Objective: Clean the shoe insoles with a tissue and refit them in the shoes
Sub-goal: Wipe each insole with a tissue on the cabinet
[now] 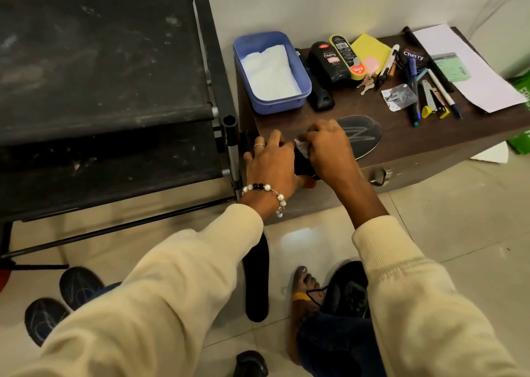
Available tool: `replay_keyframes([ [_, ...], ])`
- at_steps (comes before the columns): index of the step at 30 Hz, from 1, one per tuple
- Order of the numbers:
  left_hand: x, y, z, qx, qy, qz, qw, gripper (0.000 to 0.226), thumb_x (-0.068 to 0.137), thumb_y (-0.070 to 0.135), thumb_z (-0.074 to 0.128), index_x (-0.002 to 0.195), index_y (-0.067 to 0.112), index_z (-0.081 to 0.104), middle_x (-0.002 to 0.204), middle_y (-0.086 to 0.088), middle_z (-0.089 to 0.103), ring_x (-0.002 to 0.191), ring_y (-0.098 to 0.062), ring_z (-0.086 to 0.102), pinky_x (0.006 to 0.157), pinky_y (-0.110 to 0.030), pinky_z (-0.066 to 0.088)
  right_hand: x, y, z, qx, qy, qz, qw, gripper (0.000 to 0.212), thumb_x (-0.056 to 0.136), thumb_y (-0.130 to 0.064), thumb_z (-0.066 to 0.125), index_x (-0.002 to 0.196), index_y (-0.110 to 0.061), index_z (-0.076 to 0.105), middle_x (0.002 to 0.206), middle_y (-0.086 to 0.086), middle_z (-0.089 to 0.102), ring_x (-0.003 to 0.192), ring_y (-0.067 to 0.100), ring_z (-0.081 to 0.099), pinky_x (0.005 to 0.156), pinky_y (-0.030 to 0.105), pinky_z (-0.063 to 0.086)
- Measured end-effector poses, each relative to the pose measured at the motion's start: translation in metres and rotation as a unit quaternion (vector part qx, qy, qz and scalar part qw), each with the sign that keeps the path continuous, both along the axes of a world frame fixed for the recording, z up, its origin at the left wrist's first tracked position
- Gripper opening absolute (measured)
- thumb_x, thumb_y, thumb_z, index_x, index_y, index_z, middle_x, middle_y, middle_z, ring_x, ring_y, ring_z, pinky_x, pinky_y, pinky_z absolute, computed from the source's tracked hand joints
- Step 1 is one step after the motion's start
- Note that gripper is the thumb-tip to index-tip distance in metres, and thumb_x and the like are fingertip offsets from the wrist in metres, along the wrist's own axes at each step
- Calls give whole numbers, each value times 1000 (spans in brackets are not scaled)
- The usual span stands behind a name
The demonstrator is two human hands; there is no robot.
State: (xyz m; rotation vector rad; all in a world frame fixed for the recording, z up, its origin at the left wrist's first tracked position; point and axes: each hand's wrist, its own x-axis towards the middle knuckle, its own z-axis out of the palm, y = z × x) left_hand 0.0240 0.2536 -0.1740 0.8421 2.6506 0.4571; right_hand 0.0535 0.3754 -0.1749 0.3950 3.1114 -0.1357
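Shoe rack [100, 69], black, dusty, left of the surface [401, 144]; no shoes seen on it.
Surface: low dark wood-grain cabinet, handle on the front face.
Second insole [256, 285] on the floor below the front left corner of the surface, untreated or finished: cannot tell.
Shoes: one [348, 289] on the floor at a bare foot, two dark toe caps [79, 286] at lower left. None seen refitted.
Blue tub [271, 71] at the back left corner, stock of white tissue inside.
Insole [362, 134] flat along the front edge near the left corner, pale scribble pattern on its toe end, heel end hidden under the hands.
Left hand [272, 161]: pressed flat on the insole's heel end, fingers spread, steadying.
Right hand [327, 150]: grip closed on a wad of tissue [301, 147], pressed on the insole.
Progress, judged: wiping of one insole under way; refitting of both insoles left.
Legible: "Cherry" on the black bottle [329, 62] and on the round tin [413, 56]; a yellow-and-black applicator [347, 57] bears a barcode, its red label too small to read with certainty.
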Motion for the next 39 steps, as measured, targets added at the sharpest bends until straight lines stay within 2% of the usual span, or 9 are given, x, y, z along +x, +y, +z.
replay_keyframes([
  [6, 0, -1, 0, -7, 6, -9, 1000, 76, 67, 60, 75, 129, 23, 54, 132, 0, 38, 124, -30, 34, 99, -47, 35, 3, 19, -6, -1, 24, -109, 994, 30, 88, -2, 51, 115, -3, 65, 118, 19, 56, 113, 33, 44, 87, 33, 37],
  [11, 1, -2, 1, -3, 4, -3, 1000, 72, 66, 60, 75, 124, 21, 56, 132, 1, 39, 123, -30, 34, 97, -47, 35, 0, 9, -2, -5, -1, 0, 1000, 34, 91, -7, 50, 123, -6, 61, 123, 16, 55, 115, 34, 43, 90, 34, 34],
  [17, 0, -2, 0, -10, 8, -11, 1000, 78, 68, 62, 73, 133, 25, 50, 132, 0, 38, 124, -30, 33, 99, -47, 35, 4, 26, 0, 35, -5, -117, 993, 34, 91, -4, 51, 124, -5, 59, 125, 18, 52, 117, 34, 41, 94, 35, 35],
  [19, 0, -2, 0, -8, 7, -8, 1000, 78, 67, 62, 74, 132, 25, 51, 131, 1, 38, 124, -30, 33, 99, -47, 35, 2, 22, 1, 23, -4, -101, 995, 34, 91, -5, 50, 125, -6, 59, 125, 18, 53, 118, 34, 41, 95, 35, 34],
  [23, 1, 0, 0, -5, 5, 0, 1000, 75, 66, 61, 74, 127, 23, 55, 132, 1, 39, 124, -30, 34, 98, -48, 35, -1, 18, 1, -6, -11, 15, 1000, 35, 90, -4, 50, 124, -6, 61, 124, 18, 55, 115, 36, 44, 94, 38, 35],
  [29, 0, 0, -1, -11, 8, -8, 1000, 78, 69, 62, 72, 134, 25, 50, 132, 0, 39, 126, -31, 33, 100, -48, 35, 22, 43, 3, 0, -25, -114, 993, 36, 89, -5, 55, 124, -9, 61, 126, 19, 52, 119, 35, 43, 99, 39, 38],
  [35, 0, 0, -2, -8, 11, -1, 1000, 76, 69, 60, 73, 132, 25, 52, 131, 0, 40, 125, -31, 34, 99, -48, 36, 29, 20, 7, -31, -48, 29, 998, 38, 91, -6, 53, 128, -9, 58, 128, 15, 52, 120, 31, 43, 98, 35, 35],
  [37, 0, 0, -2, -12, 16, -3, 1000, 77, 69, 63, 72, 133, 25, 52, 132, -1, 40, 125, -31, 35, 99, -48, 37, 35, 26, 7, -45, -44, 26, 998, 36, 91, -4, 52, 126, -8, 59, 127, 15, 54, 120, 31, 45, 100, 35, 36],
  [39, 0, -1, -3, -15, 19, -5, 1000, 79, 69, 64, 71, 134, 26, 51, 132, -1, 39, 126, -31, 34, 99, -48, 37, 43, 35, 6, -42, -30, -32, 998, 36, 90, -2, 54, 125, -8, 60, 128, 17, 54, 120, 33, 47, 101, 35, 36],
])
